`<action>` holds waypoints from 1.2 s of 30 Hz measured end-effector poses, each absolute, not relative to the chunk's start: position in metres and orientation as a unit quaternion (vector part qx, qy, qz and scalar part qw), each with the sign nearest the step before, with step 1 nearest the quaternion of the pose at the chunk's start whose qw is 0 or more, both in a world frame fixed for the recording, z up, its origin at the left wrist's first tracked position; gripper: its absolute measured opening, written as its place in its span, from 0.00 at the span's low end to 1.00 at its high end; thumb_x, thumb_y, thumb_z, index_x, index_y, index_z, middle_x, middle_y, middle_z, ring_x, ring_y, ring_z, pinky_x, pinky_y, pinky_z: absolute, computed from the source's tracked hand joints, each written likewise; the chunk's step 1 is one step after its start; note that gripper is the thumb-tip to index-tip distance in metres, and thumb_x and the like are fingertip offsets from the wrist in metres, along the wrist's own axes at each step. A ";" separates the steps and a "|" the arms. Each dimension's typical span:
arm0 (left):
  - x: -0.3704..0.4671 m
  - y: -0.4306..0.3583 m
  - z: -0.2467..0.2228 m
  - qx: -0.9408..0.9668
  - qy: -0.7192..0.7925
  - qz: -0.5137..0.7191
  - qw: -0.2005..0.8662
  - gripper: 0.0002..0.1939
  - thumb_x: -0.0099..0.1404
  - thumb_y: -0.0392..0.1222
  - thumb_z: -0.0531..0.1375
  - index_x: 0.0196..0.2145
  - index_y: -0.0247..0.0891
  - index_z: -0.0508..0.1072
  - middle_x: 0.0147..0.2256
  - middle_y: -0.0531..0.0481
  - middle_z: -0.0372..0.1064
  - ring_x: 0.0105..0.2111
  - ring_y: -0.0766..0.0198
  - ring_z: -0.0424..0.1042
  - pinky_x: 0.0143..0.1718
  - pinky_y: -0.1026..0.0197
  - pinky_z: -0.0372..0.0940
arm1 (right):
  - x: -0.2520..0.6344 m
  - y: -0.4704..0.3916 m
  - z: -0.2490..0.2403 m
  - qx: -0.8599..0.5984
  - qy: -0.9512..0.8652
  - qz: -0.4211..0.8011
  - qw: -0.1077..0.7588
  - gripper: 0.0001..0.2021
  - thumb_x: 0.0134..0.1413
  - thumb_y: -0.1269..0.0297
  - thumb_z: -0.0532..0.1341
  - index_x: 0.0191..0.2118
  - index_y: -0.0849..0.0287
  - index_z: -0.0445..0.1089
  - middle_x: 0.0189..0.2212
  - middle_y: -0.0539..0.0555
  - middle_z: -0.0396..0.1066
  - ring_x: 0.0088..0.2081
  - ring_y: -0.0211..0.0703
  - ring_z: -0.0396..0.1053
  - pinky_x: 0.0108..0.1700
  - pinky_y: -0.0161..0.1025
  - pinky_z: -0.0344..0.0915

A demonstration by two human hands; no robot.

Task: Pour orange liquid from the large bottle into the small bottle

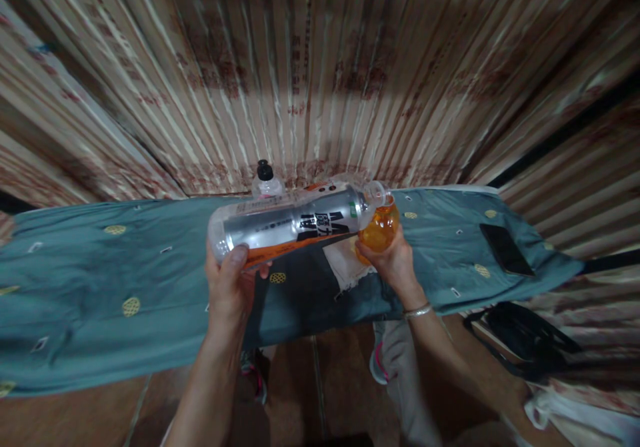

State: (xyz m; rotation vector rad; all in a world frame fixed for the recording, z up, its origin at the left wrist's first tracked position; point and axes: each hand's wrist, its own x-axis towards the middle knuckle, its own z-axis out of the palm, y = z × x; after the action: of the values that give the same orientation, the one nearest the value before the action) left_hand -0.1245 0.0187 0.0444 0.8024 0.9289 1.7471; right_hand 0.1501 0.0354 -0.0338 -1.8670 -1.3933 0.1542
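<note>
Silver bottle (293, 223) | orange container (380, 225) — partly covered | black-capped bottle (267, 183) — mostly hidden

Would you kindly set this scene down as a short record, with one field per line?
Left hand: the left hand grips the large bottle near its base
Right hand: the right hand holds the orange container
Bottle pose: tipped on its side, its open mouth by the container's top; whether they touch, I cannot tell
Bottle contents: orange liquid along the lower side
Behind: black-capped bottle, partly hidden
On the tablecloth: pale cloth near the container; phone toward the right end
Floor, right: black bag
</note>
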 end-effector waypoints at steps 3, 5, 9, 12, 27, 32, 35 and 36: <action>-0.124 0.019 0.044 0.327 0.381 0.716 0.485 0.27 0.45 0.52 0.74 0.40 0.39 0.74 0.25 0.55 0.72 0.19 0.64 0.70 0.14 0.65 0.60 | 0.150 0.036 -0.034 -0.736 -0.546 0.062 0.394 0.43 0.39 0.45 0.70 0.60 0.60 0.61 0.49 0.63 0.78 0.47 0.61 0.79 0.46 0.50 0.75; -0.124 0.018 0.043 0.322 0.380 0.715 0.491 0.27 0.45 0.52 0.74 0.41 0.39 0.74 0.25 0.55 0.72 0.19 0.64 0.70 0.15 0.65 0.61 | 0.150 0.036 -0.035 -0.733 -0.549 0.058 0.397 0.43 0.40 0.44 0.70 0.60 0.60 0.60 0.50 0.64 0.77 0.48 0.61 0.78 0.46 0.50 0.75; -0.124 0.018 0.042 0.320 0.384 0.709 0.497 0.26 0.47 0.52 0.74 0.40 0.40 0.74 0.27 0.54 0.73 0.21 0.64 0.70 0.17 0.65 0.62 | 0.149 0.036 -0.034 -0.730 -0.552 0.051 0.400 0.43 0.40 0.42 0.69 0.60 0.60 0.61 0.50 0.64 0.77 0.48 0.60 0.78 0.47 0.50 0.75; -0.124 0.019 0.041 0.319 0.380 0.714 0.494 0.26 0.46 0.51 0.74 0.40 0.39 0.74 0.26 0.53 0.73 0.20 0.64 0.70 0.15 0.65 0.61 | 0.149 0.036 -0.033 -0.735 -0.545 0.065 0.397 0.43 0.39 0.43 0.70 0.60 0.61 0.62 0.48 0.64 0.78 0.46 0.61 0.79 0.46 0.50 0.75; -0.124 0.020 0.041 0.315 0.377 0.718 0.492 0.26 0.45 0.51 0.75 0.39 0.39 0.74 0.25 0.53 0.73 0.19 0.63 0.70 0.14 0.65 0.60 | 0.149 0.036 -0.033 -0.738 -0.539 0.073 0.399 0.45 0.38 0.42 0.70 0.61 0.60 0.61 0.49 0.64 0.78 0.47 0.61 0.79 0.46 0.51 0.75; -0.124 0.019 0.041 0.318 0.376 0.721 0.488 0.26 0.46 0.50 0.74 0.40 0.40 0.74 0.26 0.53 0.73 0.19 0.64 0.70 0.15 0.66 0.60 | 0.149 0.036 -0.033 -0.735 -0.541 0.073 0.402 0.44 0.38 0.43 0.70 0.60 0.60 0.61 0.48 0.64 0.78 0.47 0.62 0.79 0.46 0.51 0.75; -0.124 0.019 0.041 0.323 0.370 0.722 0.487 0.27 0.46 0.49 0.74 0.42 0.40 0.74 0.26 0.53 0.73 0.19 0.64 0.71 0.15 0.66 0.60 | 0.150 0.036 -0.033 -0.733 -0.544 0.074 0.402 0.43 0.39 0.43 0.70 0.60 0.59 0.61 0.48 0.64 0.78 0.47 0.62 0.79 0.46 0.51 0.75; -0.124 0.020 0.041 0.325 0.368 0.722 0.487 0.27 0.46 0.50 0.74 0.42 0.40 0.73 0.26 0.53 0.73 0.19 0.64 0.70 0.15 0.66 0.60 | 0.150 0.036 -0.033 -0.733 -0.545 0.074 0.401 0.43 0.39 0.43 0.70 0.60 0.59 0.61 0.48 0.64 0.78 0.47 0.62 0.79 0.45 0.51 0.75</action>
State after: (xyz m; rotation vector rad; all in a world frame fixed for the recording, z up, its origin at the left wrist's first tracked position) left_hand -0.1244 0.0195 0.0413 0.7902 0.8947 1.7571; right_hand 0.1500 0.0362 -0.0330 -1.8531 -1.3776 0.1882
